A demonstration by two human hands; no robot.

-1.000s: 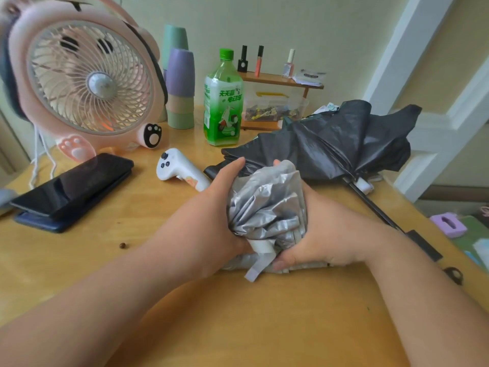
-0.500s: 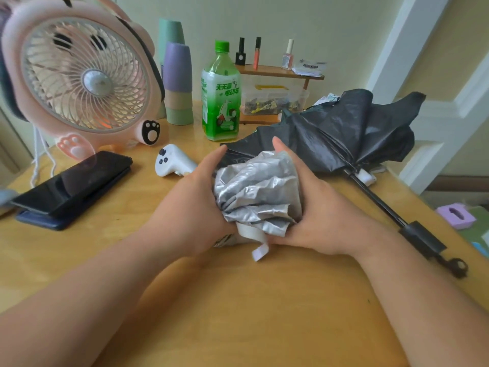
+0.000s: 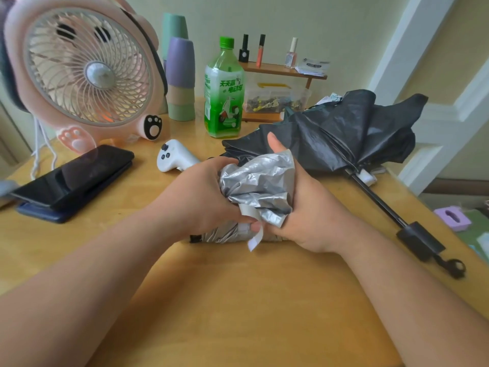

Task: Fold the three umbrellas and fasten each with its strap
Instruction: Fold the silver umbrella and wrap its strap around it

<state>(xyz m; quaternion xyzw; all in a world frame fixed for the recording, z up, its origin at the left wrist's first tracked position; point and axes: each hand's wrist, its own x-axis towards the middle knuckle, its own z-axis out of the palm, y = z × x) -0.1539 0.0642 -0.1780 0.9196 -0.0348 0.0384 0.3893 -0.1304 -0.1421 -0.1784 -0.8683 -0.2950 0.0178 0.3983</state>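
Note:
A crumpled silver umbrella (image 3: pixel 260 181) sits on the wooden table (image 3: pixel 238 300) at the centre, bunched between both hands. My left hand (image 3: pixel 201 200) grips its left side, thumb near the white strap (image 3: pixel 255 238) that hangs from the lower edge. My right hand (image 3: pixel 307 207) wraps the right side, thumb raised over the top. A black umbrella (image 3: pixel 344 136) lies half collapsed behind, its shaft running right to a black handle (image 3: pixel 420 243) with a loop. A third umbrella is not visible.
A pink fan (image 3: pixel 82 72) stands at the back left, with a dark phone (image 3: pixel 71 176) in front of it. A white controller (image 3: pixel 174 156), a green bottle (image 3: pixel 225 94), stacked cups (image 3: pixel 180 78) and a small shelf (image 3: pixel 283 71) crowd the back.
My left hand has shifted over the umbrella's left side and its thumb now reaches the strap. The silver bundle has been squeezed tighter and turned slightly.

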